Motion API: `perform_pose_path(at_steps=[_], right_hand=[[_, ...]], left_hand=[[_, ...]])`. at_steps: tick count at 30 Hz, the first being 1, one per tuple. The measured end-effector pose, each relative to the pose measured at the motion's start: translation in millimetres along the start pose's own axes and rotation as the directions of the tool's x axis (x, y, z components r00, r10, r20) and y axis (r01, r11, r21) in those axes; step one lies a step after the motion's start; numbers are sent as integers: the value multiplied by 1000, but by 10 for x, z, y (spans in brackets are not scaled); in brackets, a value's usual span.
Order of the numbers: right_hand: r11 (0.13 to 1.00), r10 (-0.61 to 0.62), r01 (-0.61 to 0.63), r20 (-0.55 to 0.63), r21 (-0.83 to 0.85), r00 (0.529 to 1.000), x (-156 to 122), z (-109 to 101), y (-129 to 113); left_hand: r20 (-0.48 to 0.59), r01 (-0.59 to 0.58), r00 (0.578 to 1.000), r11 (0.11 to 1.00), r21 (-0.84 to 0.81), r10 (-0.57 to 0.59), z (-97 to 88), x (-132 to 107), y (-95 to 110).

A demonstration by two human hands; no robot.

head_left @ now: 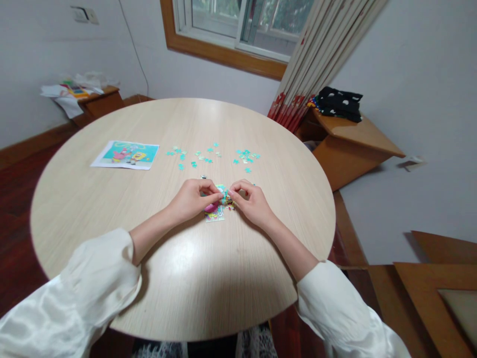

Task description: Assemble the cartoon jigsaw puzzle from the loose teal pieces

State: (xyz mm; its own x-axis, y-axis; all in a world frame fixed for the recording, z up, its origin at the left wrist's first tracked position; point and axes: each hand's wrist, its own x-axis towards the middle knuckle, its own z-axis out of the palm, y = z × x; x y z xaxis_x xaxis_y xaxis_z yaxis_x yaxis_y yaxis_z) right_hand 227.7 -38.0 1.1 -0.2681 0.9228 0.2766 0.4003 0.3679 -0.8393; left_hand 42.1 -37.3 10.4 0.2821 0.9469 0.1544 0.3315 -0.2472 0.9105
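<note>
A partly joined jigsaw puzzle (215, 216), pink, yellow and pale green, lies on the table under my fingertips. My left hand (196, 200) reaches in from the left, thumb and fingers pinched at the puzzle's upper part. From the other side my right hand (251, 203) pinches a small teal jigsaw piece at the puzzle's right edge. The fingertips of both hands nearly meet and cover part of the picture. Behind my left hand lies a small dark loose piece (203, 177).
Loose teal and pale jigsaw pieces lie in groups farther back, on the left (181, 157), in the middle (207, 160) and on the right (246, 157). A printed cartoon picture (128, 155) rests on the round table (179, 283). A wooden stool (357, 136) with dark cloth stands beyond.
</note>
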Motion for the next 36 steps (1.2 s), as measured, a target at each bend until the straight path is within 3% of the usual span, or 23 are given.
perform_pose_path(at_steps=[5,13,22,36], right_hand=[[991,-8,25,128,-132,992,-10,-32,52],[978,30,6,167,-210,985,-21,-19,100],[970,-2,36,140,-241,990,-32,-1,122],[973,-14,29,68,-229,998,-44,36,135]], left_hand=[[-30,-53,998,988,147,58,-98,43,-64],[176,-205,972,931,300,157,-58,33,-137],[248,-283,948,881,380,198,-64,37,-132],[276,-322,935,864,387,224,-64,29,-146]])
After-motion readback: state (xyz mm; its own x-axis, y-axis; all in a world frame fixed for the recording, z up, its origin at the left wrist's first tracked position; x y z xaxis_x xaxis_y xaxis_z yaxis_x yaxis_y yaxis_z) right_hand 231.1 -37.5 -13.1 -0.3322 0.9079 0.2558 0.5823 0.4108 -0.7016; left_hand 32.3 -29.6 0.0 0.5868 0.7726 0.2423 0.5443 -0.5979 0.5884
